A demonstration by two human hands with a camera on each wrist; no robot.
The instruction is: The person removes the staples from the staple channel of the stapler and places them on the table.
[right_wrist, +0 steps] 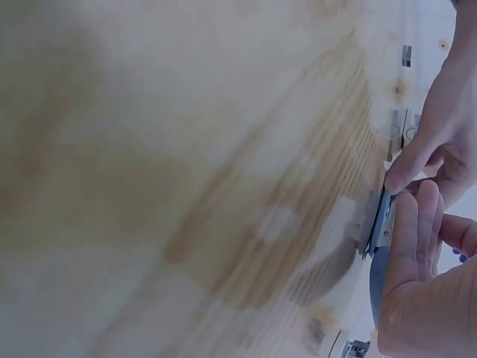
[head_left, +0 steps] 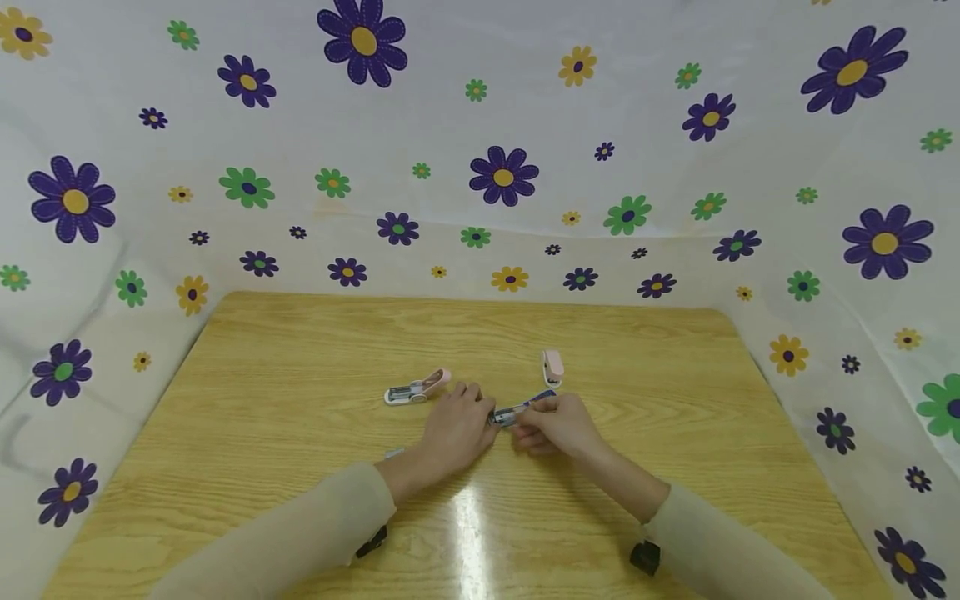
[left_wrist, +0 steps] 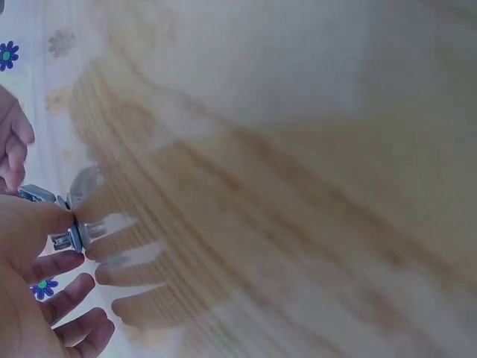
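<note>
A small blue stapler lies opened out between my hands, its metal magazine showing and its blue top cover swung to the right. My left hand pinches its left end between thumb and forefinger, the other fingers loosely bent in the left wrist view. Over the magazine, my right hand pinches the stapler with thumb and fingertips; its fingers hide part of the body. Left of my left hand lies a pink-and-white stapler, its top raised. Another pink stapler sits beyond my right hand.
The wooden table has a glossy surface that mirrors the hands. A pale blue object shows partly behind my left forearm, too hidden to identify. White flower-printed cloth stands around the back and sides.
</note>
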